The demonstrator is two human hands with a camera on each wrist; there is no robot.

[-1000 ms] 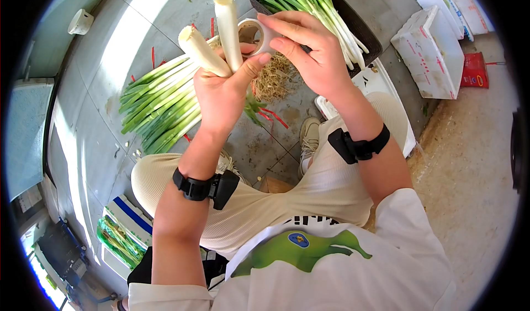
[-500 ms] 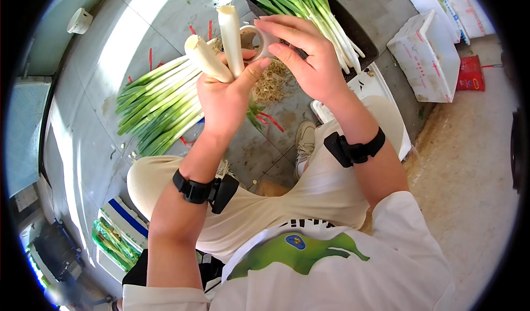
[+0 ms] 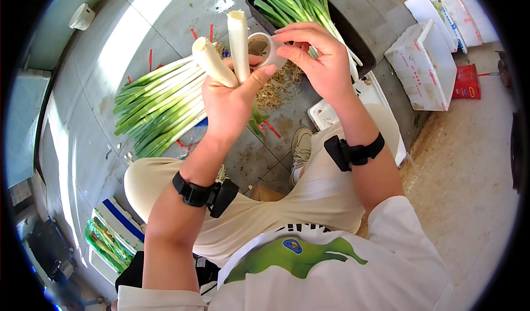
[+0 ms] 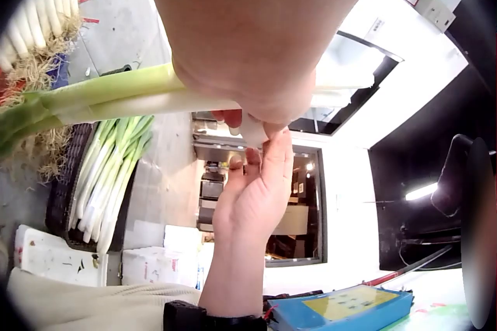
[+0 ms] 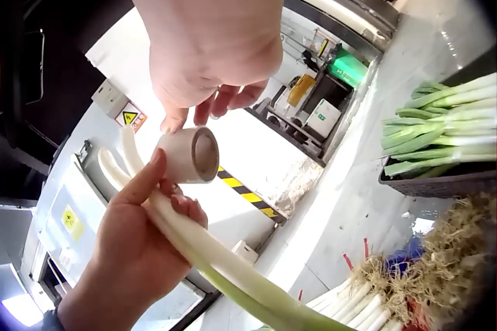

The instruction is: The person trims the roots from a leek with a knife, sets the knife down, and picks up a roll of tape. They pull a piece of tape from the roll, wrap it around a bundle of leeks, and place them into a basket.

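My left hand [image 3: 231,102] grips two thick long green onions [image 3: 239,46], whose trimmed white ends point up and away from me. Between that hand's thumb and fingers sits a wide roll of pale tape [image 5: 189,155], its round opening facing sideways. From the right, my right hand [image 3: 321,62] reaches in with bent fingers. Its thumb and fingertips pinch at the outer side of the roll, as the right wrist view shows. In the left wrist view the onions [image 4: 116,94] run out leftward past the wrist, and the tape roll [image 4: 252,131] is partly hidden.
Bundled green onions [image 3: 160,104] with roots and red ties lie on the tiled floor. More fill a dark basket [image 3: 364,46] at the back. A white tray [image 3: 381,95] lies by my right knee; white foam boxes [image 3: 422,68] and a red packet [image 3: 466,82] stand farther right.
Both hands, with the onions and tape roll, have shifted slightly right and toward me in the head view. Their hold on the onions and the roll looks much the same.
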